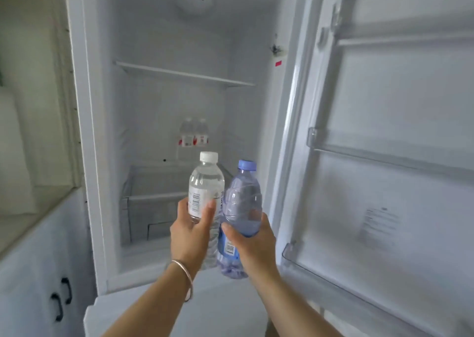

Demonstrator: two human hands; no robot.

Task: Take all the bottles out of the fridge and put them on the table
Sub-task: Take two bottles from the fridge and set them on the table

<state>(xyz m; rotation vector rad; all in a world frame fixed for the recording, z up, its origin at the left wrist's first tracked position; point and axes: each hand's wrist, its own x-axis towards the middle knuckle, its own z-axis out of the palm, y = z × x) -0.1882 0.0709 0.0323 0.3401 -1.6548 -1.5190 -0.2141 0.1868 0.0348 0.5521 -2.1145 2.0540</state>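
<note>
My left hand (191, 230) grips a clear water bottle with a white cap (205, 185), held upright in front of the open fridge (87, 131). My right hand (252, 238) grips a blue-tinted bottle with a blue cap (243, 200), touching the clear one on its right. Two small bottles with red-and-white labels (194, 134) stand side by side at the back of the fridge, on the lower shelf above the drawer. The table is not in view.
The fridge door (397, 157) stands open on the right, its shelves holding nothing. A glass shelf (184, 74) spans the upper fridge; a clear drawer (151, 203) sits below. White cabinets with black handles (61, 298) and a counter lie to the left.
</note>
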